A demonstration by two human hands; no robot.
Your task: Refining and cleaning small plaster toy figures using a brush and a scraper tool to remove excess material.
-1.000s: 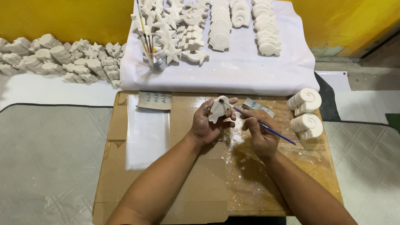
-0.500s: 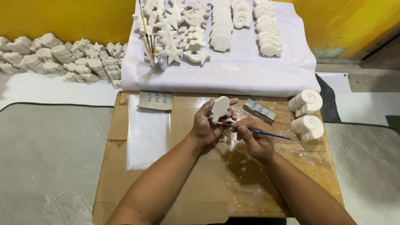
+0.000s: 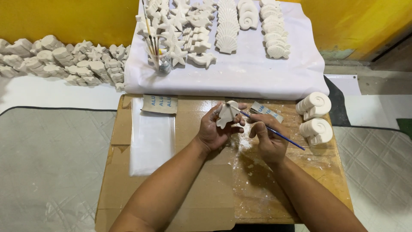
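My left hand [image 3: 214,131] holds a small white plaster figure [image 3: 226,114] up over the cardboard sheet [image 3: 180,202]. In my right hand [image 3: 268,137] I grip a thin blue-handled brush [image 3: 274,132]. Its tip touches the upper edge of the figure. White dust lies on the cardboard just under my hands.
Two white spiral plaster pieces [image 3: 315,118] stand at the right edge of the cardboard. A sandpaper piece [image 3: 159,104] and a white sheet [image 3: 152,137] lie to the left. Behind, a white cloth [image 3: 240,77] carries several plaster shapes and a cup of brushes [image 3: 158,60]. More casts [image 3: 60,60] line the yellow wall.
My left hand turned the figure and shifted it slightly. The right hand brought the brush tip up from beside the figure onto its top edge.
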